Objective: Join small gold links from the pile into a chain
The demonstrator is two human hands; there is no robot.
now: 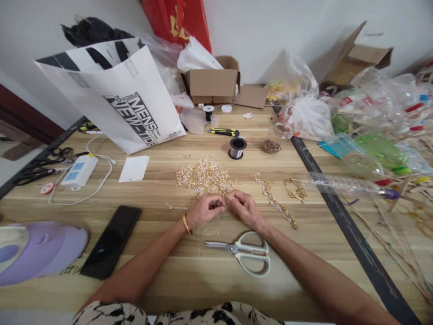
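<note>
My left hand (207,210), with a gold bangle (187,225) at the wrist, is closed in a pinch. Opposite it, fingertips almost meeting, my right hand (246,208) pinches too. What lies between the fingers is too small to make out. Just beyond both hands spreads a pile of gold and clear beads (204,175). Scissors (241,253) with pale handles lie slightly open beneath the right wrist, blades pointing left. A short beaded piece (210,231) rests near the left wrist. To the right lies a beaded chain (275,201).
A black phone (111,241) lies left of my left forearm. Behind the pile stand a wire spool (237,148), a utility knife (223,132) and a jar of beads (273,141). A white paper bag (118,95) leans at back left. Plastic bottles (382,149) crowd the right side.
</note>
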